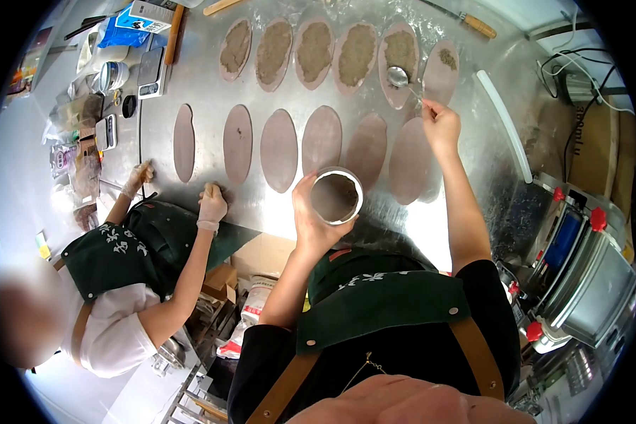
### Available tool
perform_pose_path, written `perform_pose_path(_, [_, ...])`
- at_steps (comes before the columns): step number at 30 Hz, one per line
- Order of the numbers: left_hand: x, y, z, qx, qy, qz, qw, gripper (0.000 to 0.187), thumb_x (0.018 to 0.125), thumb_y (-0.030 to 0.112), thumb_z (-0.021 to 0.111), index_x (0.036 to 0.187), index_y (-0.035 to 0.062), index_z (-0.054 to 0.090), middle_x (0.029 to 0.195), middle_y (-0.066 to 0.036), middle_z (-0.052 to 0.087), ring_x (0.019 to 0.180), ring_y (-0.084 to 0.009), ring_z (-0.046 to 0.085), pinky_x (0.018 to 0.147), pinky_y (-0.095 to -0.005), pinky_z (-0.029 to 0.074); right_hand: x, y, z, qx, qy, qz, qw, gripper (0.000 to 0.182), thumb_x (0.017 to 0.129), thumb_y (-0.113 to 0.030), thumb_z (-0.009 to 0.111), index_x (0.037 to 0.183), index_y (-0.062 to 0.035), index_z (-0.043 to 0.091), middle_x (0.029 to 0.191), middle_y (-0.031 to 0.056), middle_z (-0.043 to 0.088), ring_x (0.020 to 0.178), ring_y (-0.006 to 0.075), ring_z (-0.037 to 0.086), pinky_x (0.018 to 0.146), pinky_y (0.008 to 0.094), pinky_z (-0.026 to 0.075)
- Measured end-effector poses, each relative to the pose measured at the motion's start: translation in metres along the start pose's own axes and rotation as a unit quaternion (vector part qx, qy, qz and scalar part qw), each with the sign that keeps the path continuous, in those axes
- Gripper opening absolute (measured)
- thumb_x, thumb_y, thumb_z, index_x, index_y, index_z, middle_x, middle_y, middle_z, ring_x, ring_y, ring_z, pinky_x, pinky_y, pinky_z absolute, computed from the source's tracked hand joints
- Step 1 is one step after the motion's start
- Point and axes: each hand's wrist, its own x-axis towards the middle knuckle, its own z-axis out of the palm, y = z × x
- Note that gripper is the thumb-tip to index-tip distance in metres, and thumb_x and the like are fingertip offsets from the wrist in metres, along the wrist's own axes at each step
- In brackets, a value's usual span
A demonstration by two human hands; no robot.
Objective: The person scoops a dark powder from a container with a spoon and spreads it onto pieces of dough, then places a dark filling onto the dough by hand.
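My left hand (309,225) is wrapped round a round tub (361,199) with a pale rim and brownish-grey contents, held above the table's near side. My right hand (442,126) pinches the thin handle of a metal spoon (397,76). The spoon's bowl is over the lower part of a long oval of pinkish-brown dough (396,97) spread with grainy grey-brown paste (401,49). To its right, another dough oval (439,83) carries a small patch of paste near its top. A bare dough oval (408,166) lies below my right hand.
Several paste-covered ovals (314,53) form the far row; several bare ones (279,152) form the near row. A co-worker's gloved hands (212,205) rest at the table edge on the left. Scales (150,71), a rolling pin (174,35), a white strip (503,124) and a wooden-handled tool (478,25) lie around.
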Motion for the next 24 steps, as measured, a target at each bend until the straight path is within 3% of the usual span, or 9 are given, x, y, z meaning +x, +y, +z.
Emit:
perform_pose_path(4, [0.002, 0.003, -0.002, 0.021, -0.007, 0.0, 1.0, 0.103, 0.05, 0.013, 0.092, 0.135, 0.0039, 0.034, 0.135, -0.022, 0.045, 0.122, -0.0361, 0.05, 0.101, -0.0439, 0.043, -0.001, 0.007, 0.006, -0.072, 0.043, -0.096, 0.992, 0.015, 0.082, -0.013, 0.066, 0.093, -0.0104, 0.076, 0.075, 0.017, 0.068, 0.066, 0.0343, 0.066, 0.062, 0.0408, 0.052])
perform_pose_path(7, [0.001, 0.005, -0.003, 0.027, -0.006, 0.001, 1.0, 0.103, 0.051, 0.014, 0.092, 0.135, 0.0036, 0.034, 0.135, -0.022, 0.044, 0.122, -0.036, 0.051, 0.101, -0.0439, 0.044, 0.01, -0.002, 0.004, -0.123, 0.015, -0.072, 0.99, 0.015, 0.082, -0.013, 0.066, 0.093, -0.0116, 0.076, 0.076, 0.0167, 0.068, 0.068, 0.036, 0.066, 0.062, 0.0427, 0.052])
perform_pose_path(11, [-0.002, 0.001, -0.001, -0.014, 0.006, 0.002, 1.0, 0.102, 0.05, 0.012, 0.091, 0.136, -0.001, 0.038, 0.133, -0.021, 0.045, 0.122, -0.0388, 0.046, 0.102, -0.0462, 0.041, 0.032, -0.009, 0.01, -0.087, 0.045, -0.093, 0.991, 0.015, 0.082, -0.013, 0.065, 0.094, -0.0127, 0.075, 0.078, 0.0168, 0.068, 0.073, 0.0365, 0.066, 0.063, 0.0437, 0.052])
perform_pose_path(16, [-0.002, 0.004, -0.005, 0.024, -0.011, -0.001, 1.0, 0.103, 0.052, 0.015, 0.092, 0.136, 0.0023, 0.034, 0.135, -0.022, 0.045, 0.121, -0.0357, 0.051, 0.101, -0.0438, 0.044, 0.055, -0.025, 0.015, -0.108, 0.033, -0.082, 0.99, 0.016, 0.082, -0.012, 0.063, 0.093, -0.0109, 0.075, 0.078, 0.0172, 0.068, 0.076, 0.0363, 0.066, 0.066, 0.0432, 0.052])
perform_pose_path(24, [-0.004, 0.002, -0.001, -0.008, 0.0, 0.002, 1.0, 0.105, 0.049, 0.011, 0.091, 0.137, -0.0016, 0.036, 0.133, -0.022, 0.045, 0.123, -0.0394, 0.046, 0.102, -0.0459, 0.041, 0.016, -0.003, 0.0, -0.062, 0.011, -0.055, 0.996, 0.015, 0.081, -0.011, 0.065, 0.093, -0.009, 0.075, 0.081, 0.014, 0.069, 0.073, 0.0342, 0.066, 0.066, 0.0414, 0.052])
